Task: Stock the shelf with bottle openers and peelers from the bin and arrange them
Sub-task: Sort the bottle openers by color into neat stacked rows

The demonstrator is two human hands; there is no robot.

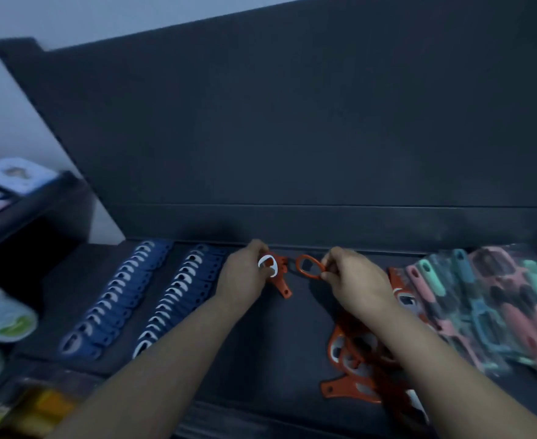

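Note:
On the dark shelf (308, 312), my left hand (243, 274) holds a small stack of red bottle openers (276, 274) near the back edge. My right hand (352, 280) pinches a single red bottle opener (308, 267) by its handle, its ring pointing left, just right of the stack. Two neat rows of blue bottle openers (118, 299) (178, 296) lie to the left. A loose pile of red openers (355, 359) lies under my right forearm. Packaged peelers (498, 305) in pink and teal are heaped at the right.
The dark back panel (292, 137) rises behind the shelf. A lower side shelf (32, 201) at the left carries pale packages. Blurred packaged goods (4, 315) sit at the left edge, and yellow items (39, 407) at the bottom left.

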